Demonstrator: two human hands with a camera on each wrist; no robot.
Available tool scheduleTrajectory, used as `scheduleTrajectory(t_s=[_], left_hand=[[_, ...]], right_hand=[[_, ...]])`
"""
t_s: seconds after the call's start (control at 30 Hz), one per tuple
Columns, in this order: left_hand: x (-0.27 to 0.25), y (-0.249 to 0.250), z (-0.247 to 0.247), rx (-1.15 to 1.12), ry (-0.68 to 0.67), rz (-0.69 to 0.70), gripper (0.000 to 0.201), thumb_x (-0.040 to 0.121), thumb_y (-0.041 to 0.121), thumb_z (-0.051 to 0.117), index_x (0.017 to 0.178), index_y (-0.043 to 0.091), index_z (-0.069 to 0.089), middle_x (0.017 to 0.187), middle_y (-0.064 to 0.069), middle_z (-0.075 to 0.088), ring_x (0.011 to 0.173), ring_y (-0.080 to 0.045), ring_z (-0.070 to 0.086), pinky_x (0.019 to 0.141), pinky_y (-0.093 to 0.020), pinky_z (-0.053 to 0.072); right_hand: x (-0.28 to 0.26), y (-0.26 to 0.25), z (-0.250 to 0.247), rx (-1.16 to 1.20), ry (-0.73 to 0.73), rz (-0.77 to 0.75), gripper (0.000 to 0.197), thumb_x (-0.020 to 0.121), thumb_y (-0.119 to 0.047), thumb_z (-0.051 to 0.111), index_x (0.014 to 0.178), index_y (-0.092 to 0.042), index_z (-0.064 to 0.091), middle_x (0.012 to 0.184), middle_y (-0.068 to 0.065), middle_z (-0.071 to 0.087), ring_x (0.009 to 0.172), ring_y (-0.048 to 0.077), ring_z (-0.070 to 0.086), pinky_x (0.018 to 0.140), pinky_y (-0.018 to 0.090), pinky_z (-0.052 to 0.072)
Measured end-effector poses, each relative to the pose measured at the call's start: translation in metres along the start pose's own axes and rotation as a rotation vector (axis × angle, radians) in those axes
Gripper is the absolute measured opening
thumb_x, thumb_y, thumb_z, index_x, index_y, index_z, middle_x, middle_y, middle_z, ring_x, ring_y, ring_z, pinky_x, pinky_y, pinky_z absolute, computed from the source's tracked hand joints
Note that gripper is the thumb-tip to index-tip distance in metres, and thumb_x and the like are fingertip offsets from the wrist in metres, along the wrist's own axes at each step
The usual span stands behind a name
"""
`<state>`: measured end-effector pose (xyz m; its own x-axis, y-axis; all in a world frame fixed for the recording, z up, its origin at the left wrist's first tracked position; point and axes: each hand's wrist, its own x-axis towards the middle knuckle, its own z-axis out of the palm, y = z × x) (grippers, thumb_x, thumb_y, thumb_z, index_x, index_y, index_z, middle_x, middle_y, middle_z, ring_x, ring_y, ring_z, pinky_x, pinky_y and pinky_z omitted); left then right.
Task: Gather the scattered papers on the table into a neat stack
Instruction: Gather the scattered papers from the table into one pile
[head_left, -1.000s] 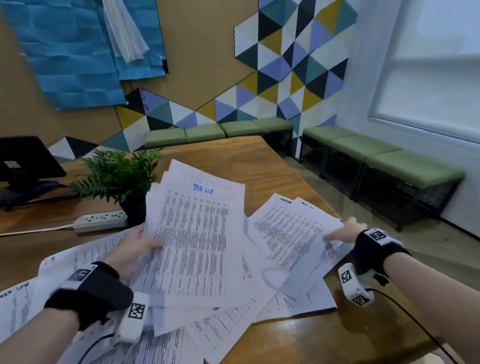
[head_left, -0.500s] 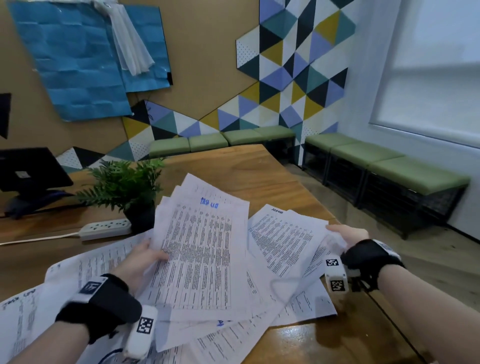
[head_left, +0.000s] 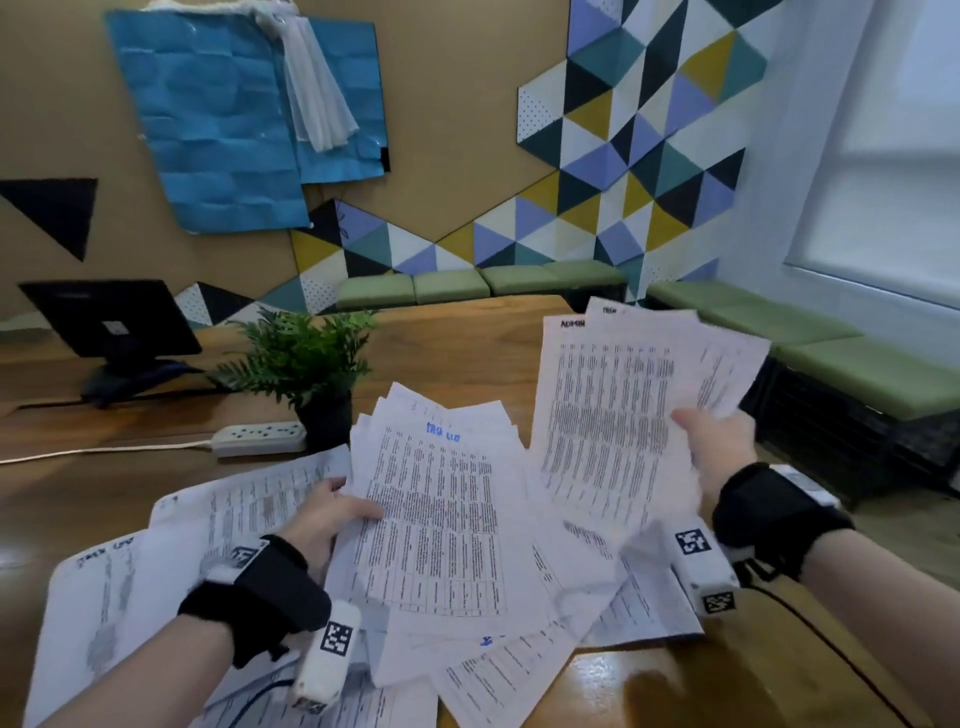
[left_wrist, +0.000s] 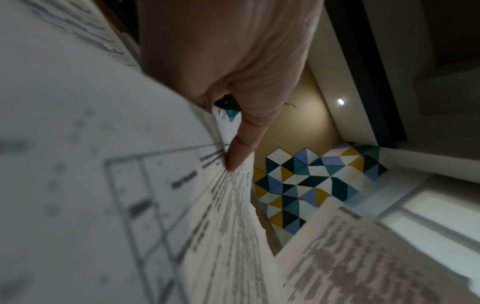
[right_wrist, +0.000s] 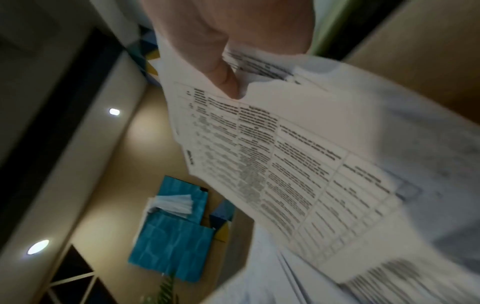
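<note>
Bright triangles cover the wall behind a wooden table. On that table, the left hand grips a bunch of printed sheets, thumb on top, held low over the pile. The right hand pinches a few more sheets and holds them up in the air, tilted. Loose papers lie spread under both hands, overlapping each other. Farther back stand a small green plant and a white power strip.
</note>
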<state>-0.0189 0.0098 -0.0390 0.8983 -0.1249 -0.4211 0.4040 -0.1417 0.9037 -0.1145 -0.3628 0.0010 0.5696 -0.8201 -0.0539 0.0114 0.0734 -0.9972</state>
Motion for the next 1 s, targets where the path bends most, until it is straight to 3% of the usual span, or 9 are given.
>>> scheduleTrajectory(t_s=[0.13,0.27,0.33,0.47,0.53,0.73,0.87,0.93,1.0], left_hand=[[-0.002,0.000,-0.006,-0.104,-0.037,-0.026,0.055,0.080,-0.022,0.056,0.128,-0.001,0.043,0.128,-0.033,0.056,0.115,-0.051,0.057,0.093,-0.060,0.047],[-0.011,-0.002,-0.005,-0.081,-0.098,-0.068,0.025,0.089,-0.010,0.053,0.113,-0.004,0.058,0.135,-0.023,0.055,0.114,-0.039,0.059,0.092,-0.043,0.053],[-0.018,-0.003,-0.006,0.019,-0.071,-0.138,0.039,0.093,0.013,0.057,0.129,0.000,0.049,0.141,-0.016,0.049,0.109,-0.030,0.058,0.080,-0.036,0.056],[-0.017,-0.013,-0.013,0.102,-0.064,-0.195,0.089,0.088,0.049,0.057,0.153,0.028,0.001,0.157,-0.021,0.021,0.136,-0.043,0.035,0.101,-0.055,0.042],[-0.012,-0.019,-0.014,0.056,-0.020,-0.155,0.100,0.086,0.055,0.055,0.153,0.022,-0.011,0.160,-0.021,0.013,0.141,-0.047,0.027,0.106,-0.059,0.035],[-0.003,-0.030,-0.011,-0.178,-0.212,-0.159,0.115,0.056,0.074,0.071,0.151,0.028,0.026,0.161,-0.006,0.021,0.147,-0.031,0.024,0.119,-0.052,0.019],[-0.017,-0.024,0.017,-0.102,-0.069,-0.090,0.098,0.071,0.030,0.079,0.151,0.011,0.026,0.154,-0.010,0.033,0.141,-0.029,0.035,0.109,-0.038,0.037],[-0.018,-0.023,0.028,-0.034,0.067,-0.012,0.080,0.075,-0.002,0.062,0.146,0.003,0.025,0.135,-0.016,0.049,0.118,-0.033,0.054,0.082,-0.033,0.051],[-0.020,-0.016,0.036,0.013,0.025,0.102,0.074,0.075,-0.010,0.055,0.143,0.009,0.031,0.131,-0.015,0.055,0.117,-0.032,0.056,0.090,-0.038,0.052]], right_hand=[[0.012,-0.066,-0.002,0.254,-0.045,-0.167,0.043,0.084,0.001,0.060,0.127,0.006,0.052,0.118,0.013,0.062,0.106,0.027,0.062,0.098,0.044,0.047],[0.021,-0.054,0.018,0.126,-0.178,0.049,0.046,0.082,-0.004,0.064,0.127,0.003,0.055,0.123,0.015,0.064,0.106,0.034,0.063,0.102,0.051,0.044],[0.005,-0.030,0.037,-0.010,-0.332,0.132,0.040,0.085,0.001,0.060,0.124,0.005,0.057,0.114,0.018,0.065,0.095,0.035,0.063,0.100,0.051,0.044],[-0.029,0.014,0.072,-0.375,-0.534,0.156,0.048,0.085,0.001,0.063,0.131,0.006,0.050,0.119,0.004,0.057,0.111,0.033,0.058,0.087,0.032,0.044],[-0.037,0.033,0.085,-0.591,-0.605,0.142,0.056,0.083,-0.008,0.067,0.133,0.003,0.045,0.103,0.006,0.056,0.081,0.024,0.058,0.063,0.026,0.042],[-0.061,0.053,0.108,-0.888,-0.693,0.154,0.054,0.091,-0.025,0.054,0.135,0.004,0.043,0.092,0.008,0.058,0.074,0.020,0.052,0.061,0.022,0.041],[-0.070,0.049,0.106,-0.823,-0.779,0.234,0.062,0.095,-0.019,0.049,0.148,-0.002,0.022,0.155,0.013,0.027,0.141,0.029,0.031,0.110,0.033,0.029],[-0.062,0.057,0.098,-0.660,-0.771,0.288,0.074,0.091,-0.015,0.059,0.150,-0.006,0.016,0.155,0.013,0.027,0.141,0.031,0.030,0.111,0.038,0.028],[-0.049,0.067,0.090,-0.583,-0.708,0.352,0.069,0.081,-0.019,0.072,0.138,-0.014,0.035,0.127,0.013,0.050,0.113,0.031,0.052,0.090,0.039,0.044]])
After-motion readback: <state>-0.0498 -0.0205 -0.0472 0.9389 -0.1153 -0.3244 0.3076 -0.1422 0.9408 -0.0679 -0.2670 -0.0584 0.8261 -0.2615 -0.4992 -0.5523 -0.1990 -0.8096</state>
